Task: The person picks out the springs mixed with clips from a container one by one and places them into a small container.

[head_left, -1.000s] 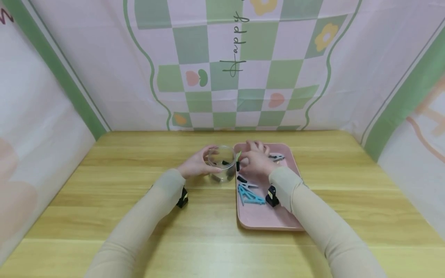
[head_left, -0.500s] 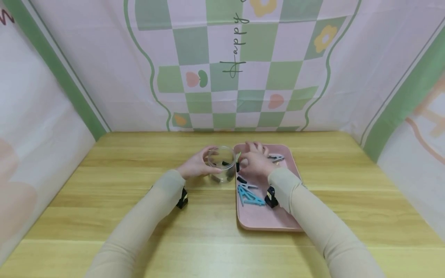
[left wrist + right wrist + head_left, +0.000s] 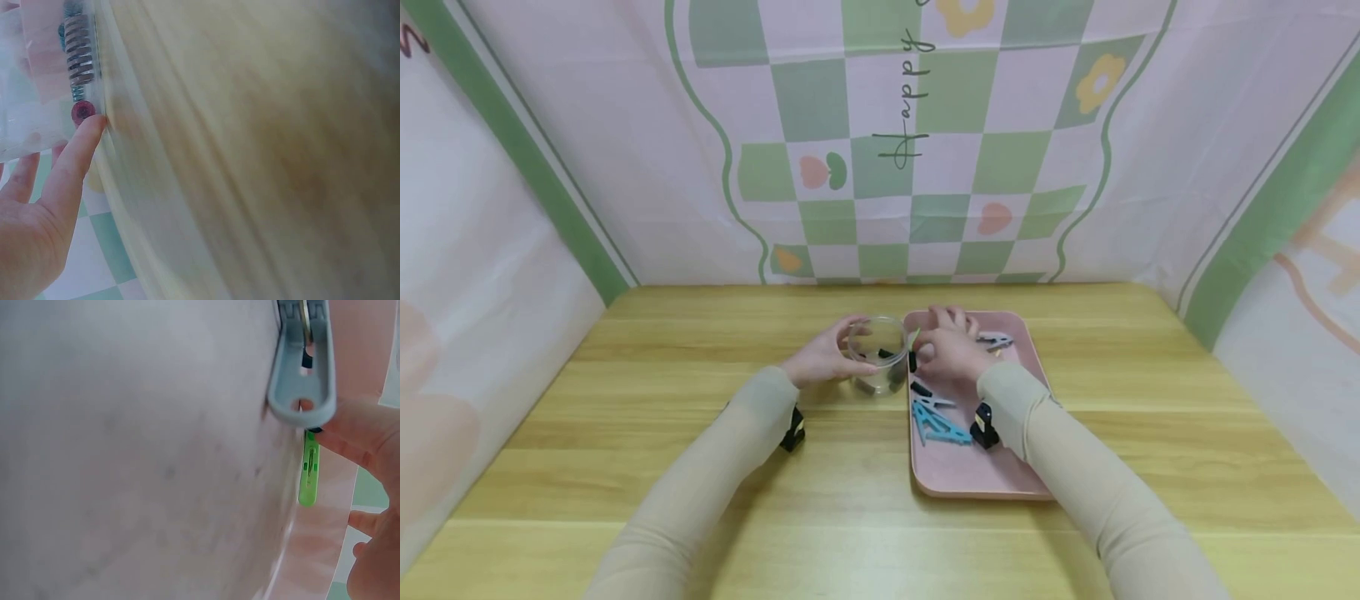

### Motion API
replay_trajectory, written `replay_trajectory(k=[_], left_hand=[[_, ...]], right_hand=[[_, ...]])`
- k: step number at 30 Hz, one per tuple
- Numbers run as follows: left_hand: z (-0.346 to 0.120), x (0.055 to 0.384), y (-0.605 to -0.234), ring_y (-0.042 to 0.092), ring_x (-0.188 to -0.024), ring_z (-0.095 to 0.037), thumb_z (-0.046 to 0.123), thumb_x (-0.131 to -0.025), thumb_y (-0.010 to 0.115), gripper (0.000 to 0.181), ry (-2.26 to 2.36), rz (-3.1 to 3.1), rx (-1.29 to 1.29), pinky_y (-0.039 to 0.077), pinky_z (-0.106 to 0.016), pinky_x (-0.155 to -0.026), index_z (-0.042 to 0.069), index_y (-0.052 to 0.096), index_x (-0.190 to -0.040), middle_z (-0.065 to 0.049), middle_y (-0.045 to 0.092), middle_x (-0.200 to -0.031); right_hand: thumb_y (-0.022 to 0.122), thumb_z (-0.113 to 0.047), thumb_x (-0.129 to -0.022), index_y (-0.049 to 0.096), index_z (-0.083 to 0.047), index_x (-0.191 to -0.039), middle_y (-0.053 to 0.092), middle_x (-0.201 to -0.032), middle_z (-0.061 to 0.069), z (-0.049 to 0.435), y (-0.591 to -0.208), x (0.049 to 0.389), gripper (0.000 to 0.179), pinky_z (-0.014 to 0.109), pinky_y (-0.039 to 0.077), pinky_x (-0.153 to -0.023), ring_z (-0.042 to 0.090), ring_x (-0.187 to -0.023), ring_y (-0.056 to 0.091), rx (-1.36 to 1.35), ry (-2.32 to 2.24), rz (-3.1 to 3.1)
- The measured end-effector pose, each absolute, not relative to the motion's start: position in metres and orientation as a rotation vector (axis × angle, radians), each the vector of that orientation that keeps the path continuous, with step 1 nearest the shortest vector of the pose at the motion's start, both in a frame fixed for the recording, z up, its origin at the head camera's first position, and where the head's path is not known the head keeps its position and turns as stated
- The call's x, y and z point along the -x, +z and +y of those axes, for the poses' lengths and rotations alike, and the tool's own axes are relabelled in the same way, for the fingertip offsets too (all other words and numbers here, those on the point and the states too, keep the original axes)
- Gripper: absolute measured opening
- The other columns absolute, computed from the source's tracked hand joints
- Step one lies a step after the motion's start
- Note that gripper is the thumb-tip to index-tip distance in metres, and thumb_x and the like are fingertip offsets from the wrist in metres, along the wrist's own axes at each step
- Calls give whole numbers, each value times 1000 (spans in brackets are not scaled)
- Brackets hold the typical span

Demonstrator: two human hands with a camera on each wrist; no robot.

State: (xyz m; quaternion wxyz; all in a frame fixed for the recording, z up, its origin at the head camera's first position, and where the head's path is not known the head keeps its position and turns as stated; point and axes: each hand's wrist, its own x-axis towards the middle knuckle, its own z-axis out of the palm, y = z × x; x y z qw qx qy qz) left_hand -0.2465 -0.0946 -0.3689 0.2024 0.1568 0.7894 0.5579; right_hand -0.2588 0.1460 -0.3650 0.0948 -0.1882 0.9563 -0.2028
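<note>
My left hand [image 3: 823, 357] curves around the side of a clear plastic jar [image 3: 880, 385], with the thumb on the near side. Small black pieces [image 3: 887, 353] lie inside the jar. Up close in the left wrist view, a dark ribbed cylinder [image 3: 79, 53] and a small red round piece [image 3: 83, 112] show near a fingertip. My right hand [image 3: 957, 350] reaches into the pink tray [image 3: 958, 479], fingers bent at its left wall. A small black piece [image 3: 913, 361] and a green clothespin [image 3: 309, 472] are at those fingertips; whether they pinch either is hidden.
Blue clothespins [image 3: 942, 427] and another black piece [image 3: 921, 389] lie in the tray's left part. A grey clothespin [image 3: 996, 342] is by its far right side. Patterned cloth [image 3: 880, 167] hangs behind the wooden table [image 3: 700, 333].
</note>
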Motion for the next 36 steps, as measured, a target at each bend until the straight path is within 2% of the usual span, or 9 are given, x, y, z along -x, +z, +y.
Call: replay_trajectory(k=[9, 16, 25, 36], left_hand=[[-95, 246, -370, 51, -123, -32, 10, -80, 75, 82, 1550, 2215, -443, 52, -26, -70, 21, 28, -146, -6, 35, -148], [-94, 244, -367, 51, -123, -31, 10, -80, 75, 82, 1552, 2210, -433, 52, -27, -71, 21, 28, -147, -6, 35, -149], [-95, 244, -367, 50, -124, -31, 10, -80, 75, 82, 1540, 2223, -434, 53, -28, -72, 20, 29, -146, -6, 36, -148], [-95, 244, -367, 49, -124, -32, 12, -80, 76, 82, 1524, 2241, -441, 53, -29, -75, 20, 28, -146, -6, 36, -148]], right_hand=[[73, -21, -76, 71, -20, -106, 4, -159, 14, 147, -366, 258, 30, 72, 2, -105, 44, -140, -10, 550, -613, 2828], [75, -21, -73, 71, -24, -104, 3, -159, 9, 148, -364, 258, 31, 71, 2, -105, 42, -140, -12, 517, -626, 2819], [78, -22, -72, 71, -17, -97, 14, -155, 21, 151, -364, 267, 26, 64, -4, -106, 47, -138, 2, 642, -587, 2876], [79, -26, -73, 72, -17, -96, 13, -155, 21, 152, -359, 266, 26, 65, -5, -106, 46, -140, -1, 627, -612, 2869]])
